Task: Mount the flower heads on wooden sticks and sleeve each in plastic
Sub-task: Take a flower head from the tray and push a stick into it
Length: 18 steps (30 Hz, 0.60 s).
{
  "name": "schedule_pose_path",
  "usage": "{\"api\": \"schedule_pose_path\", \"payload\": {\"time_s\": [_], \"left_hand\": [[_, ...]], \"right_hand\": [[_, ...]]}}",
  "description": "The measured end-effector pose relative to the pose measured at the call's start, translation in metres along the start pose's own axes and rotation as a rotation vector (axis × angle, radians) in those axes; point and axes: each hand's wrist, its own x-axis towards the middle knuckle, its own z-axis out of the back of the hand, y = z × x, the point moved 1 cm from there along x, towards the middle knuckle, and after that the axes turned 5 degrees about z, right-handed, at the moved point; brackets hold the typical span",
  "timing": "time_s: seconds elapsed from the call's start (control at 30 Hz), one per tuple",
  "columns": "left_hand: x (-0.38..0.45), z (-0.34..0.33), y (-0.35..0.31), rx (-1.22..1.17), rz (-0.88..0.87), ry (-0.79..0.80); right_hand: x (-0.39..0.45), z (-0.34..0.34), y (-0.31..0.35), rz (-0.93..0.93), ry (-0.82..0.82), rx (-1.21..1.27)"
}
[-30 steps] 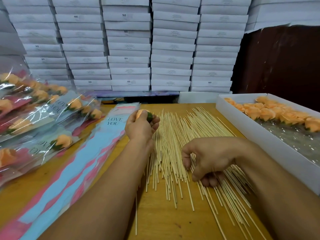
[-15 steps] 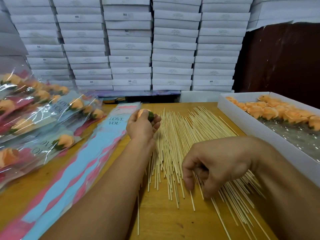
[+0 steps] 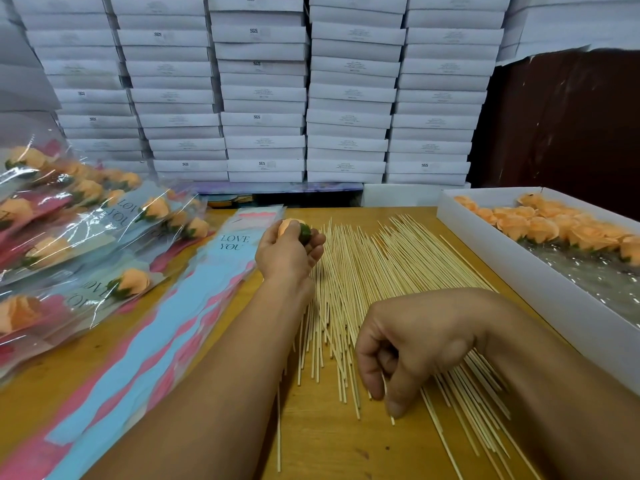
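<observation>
While the left hand (image 3: 289,252) is curling its fingers round an orange flower head (image 3: 294,229), the bloom is sitting in the top of the fist, its petals poking out on the side away from the skewer pile (image 3: 377,289) and its green base facing that pile. This hand is hovering at the pile's far left edge, just beside the stack of blue and pink "LOVE YOU" sleeves (image 3: 166,327) that is lying to the left of the pile.

At the pile's near end, the right hand (image 3: 412,348) is bending down with its fingers curled, and thumb and forefinger are pinching a single wooden skewer (image 3: 388,398) near its lower end. That stick is running up into the palm, so its upper part is hiding behind the fingers, while its tip is showing just below the fingertips and is pointing down at the wooden table (image 3: 329,445). The other skewers are lying flat and fanned out, spreading from under this hand toward the far table edge.

To the right of the pile, a white box (image 3: 554,306) is holding more orange flower heads (image 3: 540,225) along its far side. Well to the left of the pile, beyond the sleeve stack, finished flowers in plastic (image 3: 79,237) are lying heaped. Behind the pile, stacked white cartons (image 3: 263,98) are filling the background.
</observation>
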Motion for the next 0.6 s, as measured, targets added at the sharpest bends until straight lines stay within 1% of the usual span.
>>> {"api": "schedule_pose_path", "payload": {"time_s": [0.03, 0.07, 0.1, 0.17, 0.2, 0.23, 0.3, 0.5, 0.6], "left_hand": [[0.000, 0.000, 0.000, -0.002, -0.001, 0.001], [-0.001, 0.000, -0.001, -0.006, -0.004, 0.001], [-0.001, -0.001, -0.001, -0.011, -0.006, 0.000], [-0.002, -0.001, -0.001, -0.013, -0.010, -0.005], [-0.002, 0.000, -0.002, -0.014, -0.012, -0.006], [-0.003, 0.000, -0.002, -0.014, -0.015, -0.006], [-0.003, 0.000, -0.002, -0.012, -0.013, -0.010], [-0.004, 0.000, -0.002, 0.003, -0.016, -0.006], [-0.003, 0.000, -0.001, -0.001, -0.015, -0.010]], "right_hand": [[0.002, -0.001, 0.001, 0.003, -0.039, 0.011], [0.006, -0.002, 0.001, -0.003, -0.123, 0.009], [0.013, -0.004, 0.000, -0.032, -0.247, -0.016], [0.028, -0.009, 0.001, -0.165, -0.541, -0.132], [0.035, -0.011, 0.002, -0.230, -0.656, -0.195], [0.041, -0.013, 0.003, -0.271, -0.724, -0.229], [0.048, -0.016, 0.004, -0.300, -0.748, -0.227], [0.045, -0.009, -0.006, -0.353, -0.696, -0.112], [0.043, -0.007, -0.011, -0.377, -0.683, 0.011]]}}
